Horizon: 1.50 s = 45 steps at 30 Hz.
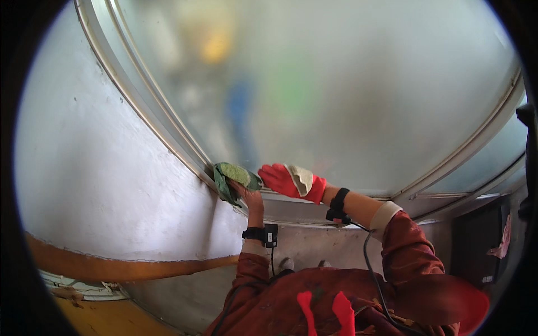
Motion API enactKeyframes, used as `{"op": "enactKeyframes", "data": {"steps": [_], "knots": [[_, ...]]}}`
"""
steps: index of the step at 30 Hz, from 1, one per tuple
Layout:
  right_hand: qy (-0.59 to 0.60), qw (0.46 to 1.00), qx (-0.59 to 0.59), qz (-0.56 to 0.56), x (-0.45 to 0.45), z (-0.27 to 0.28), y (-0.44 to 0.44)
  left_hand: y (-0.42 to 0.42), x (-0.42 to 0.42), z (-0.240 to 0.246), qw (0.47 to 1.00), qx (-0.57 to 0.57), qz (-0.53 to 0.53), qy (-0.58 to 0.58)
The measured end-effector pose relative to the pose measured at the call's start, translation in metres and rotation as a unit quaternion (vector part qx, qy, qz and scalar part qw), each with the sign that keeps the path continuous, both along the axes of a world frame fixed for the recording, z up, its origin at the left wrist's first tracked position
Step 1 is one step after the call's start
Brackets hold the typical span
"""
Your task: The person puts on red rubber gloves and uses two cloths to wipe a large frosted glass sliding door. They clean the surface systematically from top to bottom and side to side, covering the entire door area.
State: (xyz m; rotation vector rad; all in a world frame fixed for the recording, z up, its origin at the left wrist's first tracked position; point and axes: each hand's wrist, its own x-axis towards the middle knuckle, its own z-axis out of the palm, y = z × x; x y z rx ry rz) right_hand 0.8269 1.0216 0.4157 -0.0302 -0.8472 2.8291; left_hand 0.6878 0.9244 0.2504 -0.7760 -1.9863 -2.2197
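Note:
My left hand [246,192] grips a green cloth [235,174] with a lighter, rough-looking green patch on top. The cloth lies at the lower left corner of a frosted glass panel [336,105], against its metal frame [168,113]. Most of the left fingers are hidden by the cloth. Just to the right, my right hand [290,180] wears a red glove with a beige fabric piece [301,180] across its back. Its fingertips reach the cloth's right edge, by the bottom of the glass. Whether the right fingers hold anything is hidden.
A white wall [105,180] with an orange-brown band [126,266] stands on the left. At the right are another frosted pane [483,164] and a dark box-like object [475,239] with a pink cloth [502,239]. Black cables [367,256] run from both wrist straps.

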Motion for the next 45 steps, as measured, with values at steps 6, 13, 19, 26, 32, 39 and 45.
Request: {"op": "enactKeyframes", "data": {"steps": [6, 13, 19, 26, 32, 39, 45], "knots": [[-0.137, 0.613, 0.777, 0.042, 0.051, -0.063, 0.037, 0.02, 0.014, -0.031, 0.989, -0.025, 0.035, -0.144], [0.0, 0.266, 0.96, -0.084, 0.045, -0.049, 0.043, 0.019, 0.029, -0.002, 0.979, -0.025, -0.032, -0.2], [0.009, -0.061, 0.981, -0.186, 0.013, 0.03, 0.033, 0.024, 0.04, 0.01, 0.973, -0.154, -0.151, -0.08], [-0.078, 0.177, 0.894, -0.404, -0.012, 0.124, 0.015, 0.038, 0.001, 0.072, 0.969, -0.002, -0.16, 0.188], [-0.149, 0.011, 0.783, -0.604, 0.012, 0.195, 0.035, 0.075, -0.002, 0.164, 0.877, -0.036, -0.109, 0.467], [-0.214, 0.043, 0.811, -0.543, 0.081, 0.129, 0.065, 0.118, 0.026, 0.114, 0.857, -0.07, -0.248, 0.447], [-0.232, 0.129, 0.919, -0.291, 0.098, -0.003, 0.054, 0.04, 0.004, 0.018, 0.826, -0.176, -0.536, 0.004]]}}
